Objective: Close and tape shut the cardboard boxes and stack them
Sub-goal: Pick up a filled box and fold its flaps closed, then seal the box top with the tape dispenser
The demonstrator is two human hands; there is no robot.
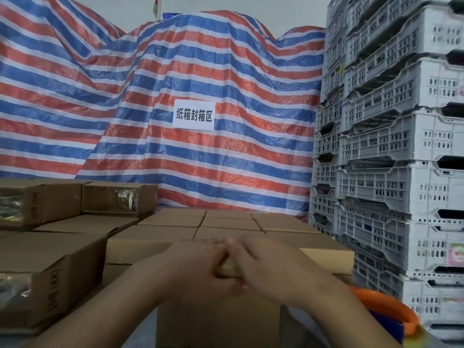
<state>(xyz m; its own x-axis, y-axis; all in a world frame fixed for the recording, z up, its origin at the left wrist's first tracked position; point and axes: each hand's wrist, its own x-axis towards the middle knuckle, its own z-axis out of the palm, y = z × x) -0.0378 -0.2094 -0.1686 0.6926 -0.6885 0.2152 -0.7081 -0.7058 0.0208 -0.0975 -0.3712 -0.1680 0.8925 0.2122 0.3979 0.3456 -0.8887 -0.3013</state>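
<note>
The left hand [193, 270] and the right hand [271, 270] lie together on top of the cardboard box [218, 320] directly under them, fingers laid fairly flat and fingertips meeting over a shiny strip that looks like tape [229, 268], though the blur hides whether either hand pinches it. I judge that the step is pressing tape along the top seam, so the next move calls for smoothing it outward to both edges. Closed boxes [226, 224] stand just beyond the hands, taped boxes [52, 272] are stacked to their left, and an orange object [391, 305] lies at lower right.
</note>
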